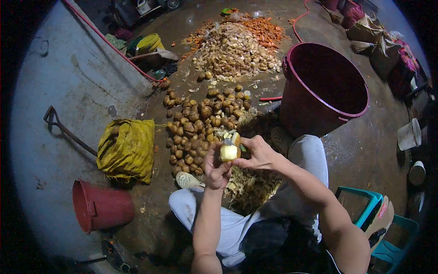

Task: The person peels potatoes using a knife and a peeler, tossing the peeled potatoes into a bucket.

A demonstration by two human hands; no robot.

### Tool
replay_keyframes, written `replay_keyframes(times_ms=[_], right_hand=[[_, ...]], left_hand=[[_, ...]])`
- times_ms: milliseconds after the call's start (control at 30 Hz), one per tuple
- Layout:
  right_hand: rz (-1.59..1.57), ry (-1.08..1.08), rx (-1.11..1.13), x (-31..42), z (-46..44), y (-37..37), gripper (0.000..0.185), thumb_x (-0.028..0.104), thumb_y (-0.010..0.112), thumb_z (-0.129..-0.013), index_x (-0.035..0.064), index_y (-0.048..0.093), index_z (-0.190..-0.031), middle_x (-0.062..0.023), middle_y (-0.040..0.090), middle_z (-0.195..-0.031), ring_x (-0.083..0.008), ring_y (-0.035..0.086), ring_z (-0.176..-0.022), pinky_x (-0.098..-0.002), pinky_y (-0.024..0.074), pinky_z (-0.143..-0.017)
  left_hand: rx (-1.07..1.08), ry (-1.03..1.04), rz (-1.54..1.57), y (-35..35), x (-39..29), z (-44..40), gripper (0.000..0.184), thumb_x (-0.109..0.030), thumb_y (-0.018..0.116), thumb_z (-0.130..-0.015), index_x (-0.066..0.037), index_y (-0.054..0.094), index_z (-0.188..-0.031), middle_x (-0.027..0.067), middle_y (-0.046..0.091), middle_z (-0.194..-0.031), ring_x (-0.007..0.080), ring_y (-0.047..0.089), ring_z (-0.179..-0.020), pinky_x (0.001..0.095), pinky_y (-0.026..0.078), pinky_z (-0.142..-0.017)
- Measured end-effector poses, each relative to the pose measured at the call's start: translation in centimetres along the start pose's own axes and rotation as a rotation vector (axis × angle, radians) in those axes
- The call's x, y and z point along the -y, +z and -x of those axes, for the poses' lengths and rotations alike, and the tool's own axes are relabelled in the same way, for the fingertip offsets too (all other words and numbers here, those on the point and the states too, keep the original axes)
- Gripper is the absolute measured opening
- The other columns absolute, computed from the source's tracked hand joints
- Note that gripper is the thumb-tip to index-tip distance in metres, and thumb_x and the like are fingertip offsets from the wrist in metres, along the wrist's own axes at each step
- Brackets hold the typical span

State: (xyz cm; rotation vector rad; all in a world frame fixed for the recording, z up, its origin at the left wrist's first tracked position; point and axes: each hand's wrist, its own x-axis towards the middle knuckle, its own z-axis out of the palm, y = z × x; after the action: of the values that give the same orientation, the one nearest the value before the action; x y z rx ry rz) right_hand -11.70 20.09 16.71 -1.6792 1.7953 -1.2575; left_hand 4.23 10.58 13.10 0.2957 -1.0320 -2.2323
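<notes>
A half-peeled potato (229,153), pale yellow with some brown skin on its right side, is in front of me. The fingers of my left hand (214,171) close round its left and lower side. My right hand (259,153) is closed on a peeler (227,142), whose grey metal blade lies across the top of the potato; the handle is mostly hidden by the fingers. Just beyond my hands lies a heap of brown unpeeled potatoes (196,123) on the wet floor. Peelings (248,189) are piled below my hands, between my legs.
A big dark red tub (299,109) stands right of the potatoes. Further off are a pale heap of peelings (232,50) and orange pieces (264,29). On the left sit a yellow sack (125,150) and a tilted red bucket (107,208). A teal stool (365,201) is at right.
</notes>
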Motion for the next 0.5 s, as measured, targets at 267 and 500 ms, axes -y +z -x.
replay_keyframes(times_ms=[267, 500], right_hand=[[0.324, -0.069, -0.023, 0.2, 0.6, 0.5, 0.047, 0.052, 0.06, -0.085, 0.0053, 0.062, -0.089, -0.0183, 0.054, -0.056, -0.0389, 0.056, -0.049, -0.045, 0.0431, -0.047], [-0.006, 0.036, -0.044, -0.2, -0.1, 0.4, 0.055, 0.054, 0.061, -0.084, -0.0009, 0.061, -0.086, -0.0224, 0.053, -0.057, -0.0408, 0.057, -0.053, -0.0447, 0.0436, -0.05]], left_hand=[[-0.053, 0.122, 0.005, 0.5, 0.5, 0.0, 0.054, 0.0, 0.075, -0.075, -0.009, 0.051, -0.123, 0.0043, 0.062, -0.105, 0.0116, 0.06, -0.085, 0.0189, 0.045, -0.061], [-0.079, 0.091, -0.008, 0.4, -0.5, -0.1, 0.056, 0.0, 0.076, -0.075, -0.007, 0.05, -0.124, 0.0042, 0.062, -0.108, 0.0148, 0.061, -0.094, 0.0214, 0.05, -0.072]])
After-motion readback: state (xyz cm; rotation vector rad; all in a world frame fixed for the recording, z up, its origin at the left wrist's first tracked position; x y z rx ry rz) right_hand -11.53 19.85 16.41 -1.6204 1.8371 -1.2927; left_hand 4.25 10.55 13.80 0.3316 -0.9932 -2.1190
